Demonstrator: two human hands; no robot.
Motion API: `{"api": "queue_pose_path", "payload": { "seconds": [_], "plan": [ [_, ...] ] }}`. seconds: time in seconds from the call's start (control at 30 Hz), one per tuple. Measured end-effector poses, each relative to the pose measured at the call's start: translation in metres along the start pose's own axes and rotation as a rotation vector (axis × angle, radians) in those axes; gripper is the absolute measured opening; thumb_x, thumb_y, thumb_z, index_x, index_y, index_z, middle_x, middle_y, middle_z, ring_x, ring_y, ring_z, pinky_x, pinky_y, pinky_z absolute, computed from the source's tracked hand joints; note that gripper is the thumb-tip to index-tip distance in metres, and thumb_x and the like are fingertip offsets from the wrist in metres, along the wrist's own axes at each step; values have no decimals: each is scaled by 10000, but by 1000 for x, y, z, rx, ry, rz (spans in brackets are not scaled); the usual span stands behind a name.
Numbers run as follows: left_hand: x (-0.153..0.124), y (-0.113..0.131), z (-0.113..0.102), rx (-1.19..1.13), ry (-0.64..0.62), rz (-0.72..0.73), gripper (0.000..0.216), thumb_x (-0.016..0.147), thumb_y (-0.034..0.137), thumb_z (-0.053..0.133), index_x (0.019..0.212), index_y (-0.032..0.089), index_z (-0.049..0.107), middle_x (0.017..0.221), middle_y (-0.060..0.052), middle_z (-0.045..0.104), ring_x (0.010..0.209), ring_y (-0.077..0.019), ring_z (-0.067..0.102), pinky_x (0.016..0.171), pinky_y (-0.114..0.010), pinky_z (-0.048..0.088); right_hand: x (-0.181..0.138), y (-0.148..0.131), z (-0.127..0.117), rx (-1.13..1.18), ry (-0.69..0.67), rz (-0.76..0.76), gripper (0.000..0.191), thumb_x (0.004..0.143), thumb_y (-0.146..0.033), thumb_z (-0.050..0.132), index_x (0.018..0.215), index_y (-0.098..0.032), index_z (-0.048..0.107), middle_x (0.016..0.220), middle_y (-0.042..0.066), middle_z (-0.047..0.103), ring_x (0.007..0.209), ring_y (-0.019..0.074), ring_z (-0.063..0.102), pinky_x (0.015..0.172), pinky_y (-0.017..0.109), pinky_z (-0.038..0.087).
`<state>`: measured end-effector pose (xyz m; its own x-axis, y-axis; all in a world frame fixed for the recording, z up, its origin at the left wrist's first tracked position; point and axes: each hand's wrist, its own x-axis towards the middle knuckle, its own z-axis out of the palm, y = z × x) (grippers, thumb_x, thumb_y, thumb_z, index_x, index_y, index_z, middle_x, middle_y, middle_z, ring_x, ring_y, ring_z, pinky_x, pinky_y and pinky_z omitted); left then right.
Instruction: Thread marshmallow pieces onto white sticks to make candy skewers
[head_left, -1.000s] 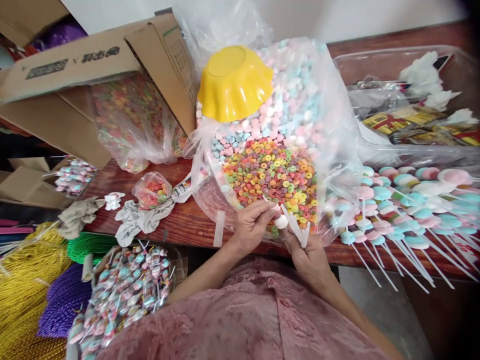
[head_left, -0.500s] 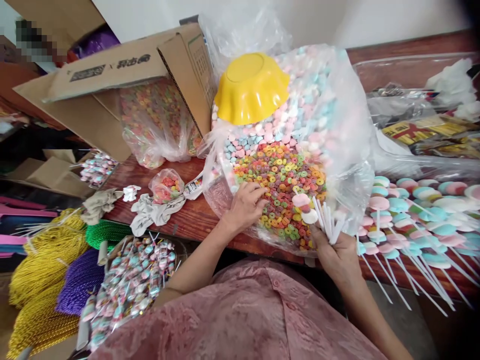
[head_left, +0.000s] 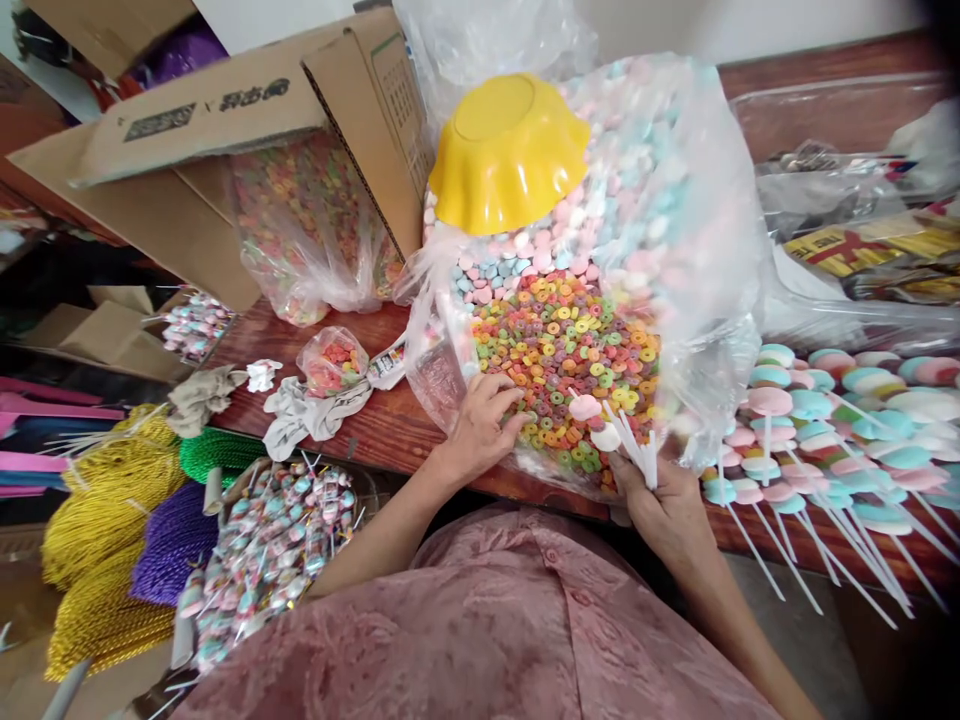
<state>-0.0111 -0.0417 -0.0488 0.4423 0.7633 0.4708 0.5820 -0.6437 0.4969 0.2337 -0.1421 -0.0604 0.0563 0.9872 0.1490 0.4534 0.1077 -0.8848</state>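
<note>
My left hand (head_left: 484, 425) rests with curled fingers on the heap of coloured ring candies (head_left: 570, 350) inside a big clear plastic bag (head_left: 705, 300); whether it pinches a ring is hidden. My right hand (head_left: 664, 500) is closed round a bundle of white sticks (head_left: 637, 450). One stick carries a pink and a white marshmallow disc (head_left: 592, 420). Pastel marshmallows (head_left: 570, 250) fill the back of the bag, with an upturned yellow bowl (head_left: 510, 150) on top.
Finished marshmallow sticks (head_left: 825, 430) lie in rows on the wooden table (head_left: 382, 430) at right. An open cardboard box (head_left: 225, 130) with a bag of rings stands at back left. Wrapped lollipops (head_left: 270, 550) and gold, purple, green cord bundles (head_left: 112, 530) sit lower left.
My left hand left the stick tip, went to the ring candies and pulled back slightly. My right hand keeps the sticks, which now carry two marshmallow discs.
</note>
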Motion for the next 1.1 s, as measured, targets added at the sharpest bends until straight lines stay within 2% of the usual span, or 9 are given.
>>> {"api": "queue_pose_path", "payload": {
  "seconds": [0.1,0.2,0.3,0.4,0.5,0.67,0.8,0.97,1.1],
  "plan": [
    [-3,-1,5,97,87,-82,271,847,324,725,1036,132,690,1133,-137,609,1098,-276,532,971,-457,481,0,1,1,-14,-6,-2,266,972,-323,553,769,-198,673,576,-26,519,512,141,473,501,257,384],
    [1,-6,6,160,79,-147,202,819,311,747,942,153,713,1135,-122,594,1105,-279,521,984,-463,474,1,3,2,-33,-25,-27,218,965,-289,541,868,-192,710,648,-12,589,562,152,517,537,260,417],
    [7,-12,3,148,12,-154,132,837,297,726,869,169,732,1117,-102,589,1093,-264,523,984,-450,478,1,5,4,-69,-29,-52,215,952,-258,535,965,-189,738,673,-7,611,587,161,534,562,264,438],
    [8,-12,-3,141,-76,-113,112,871,211,650,913,180,748,1151,-100,580,1122,-258,511,1001,-445,480,-2,10,4,-85,-35,-67,253,941,-226,534,1074,-192,746,709,1,645,628,171,573,600,265,463],
    [8,-3,-8,235,-120,-50,174,853,151,605,964,148,739,1236,-137,552,1193,-293,468,1035,-472,469,-4,13,5,-93,-50,-71,321,930,-196,521,1177,-191,726,732,5,669,656,175,601,636,269,480],
    [21,5,-7,336,-203,-38,132,840,223,642,899,150,734,1236,-155,563,1160,-328,473,977,-519,488,-1,4,6,-127,-80,-60,293,899,-201,510,1077,-181,742,726,26,687,655,200,629,655,306,502],
    [30,-3,-7,219,-193,-53,76,811,201,693,772,175,752,1111,-116,620,1093,-296,503,941,-475,495,2,-8,9,-160,-90,-79,300,885,-218,495,1040,-179,749,702,27,691,606,205,624,609,313,496],
    [27,-6,-14,-66,2,-58,79,843,257,727,792,213,768,1050,-70,680,1051,-232,571,966,-435,479,3,-15,10,-179,-131,-103,325,879,-189,463,1041,-197,744,773,28,721,689,208,660,643,294,493],
    [27,-2,-16,-383,65,-64,111,855,281,725,787,198,753,1055,-81,738,1017,-208,659,953,-414,506,8,-19,11,-184,-138,-113,270,872,-190,467,938,-179,729,694,17,683,574,178,591,563,272,436]
  ]
}}
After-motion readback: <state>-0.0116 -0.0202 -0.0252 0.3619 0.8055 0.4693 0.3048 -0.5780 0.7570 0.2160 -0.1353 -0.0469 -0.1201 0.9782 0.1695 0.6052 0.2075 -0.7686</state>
